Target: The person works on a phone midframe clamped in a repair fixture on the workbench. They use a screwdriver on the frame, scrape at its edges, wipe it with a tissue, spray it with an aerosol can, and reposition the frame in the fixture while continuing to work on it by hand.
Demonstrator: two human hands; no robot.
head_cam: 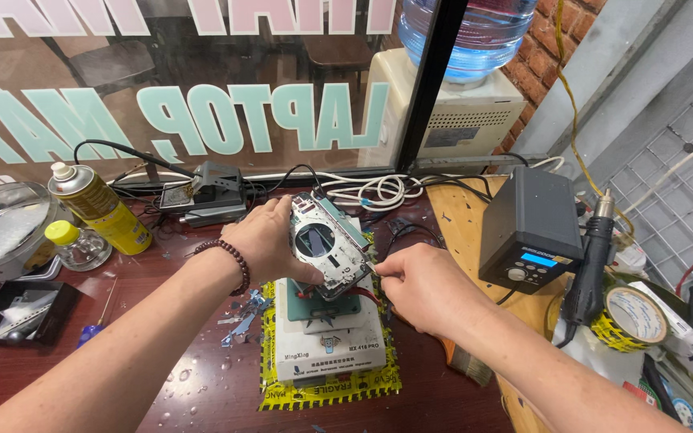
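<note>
Hands at a cluttered dark-red workbench, seen from above. Left hand (pixel 270 239), with a bead bracelet (pixel 233 258) at the wrist, was closed around an opened phone chassis (pixel 329 244), holding it tilted just above a white heating station (pixel 329 341) that stood on a sheet bordered with yellow warning tape (pixel 326 394). Right hand (pixel 420 287) was pinched narrow on a thin tool whose tip met the chassis's right edge; the tool itself was too small to identify. Left of the hands stood a yellow spray can (pixel 99 208) and a small clear bottle with a yellow cap (pixel 76 244), near each other. To the right sat a dark hot-air station (pixel 531 228) with its black handpiece (pixel 589 269) just beside a roll of tape (pixel 634 317). Cables (pixel 370 191) lay along the window behind.
</note>
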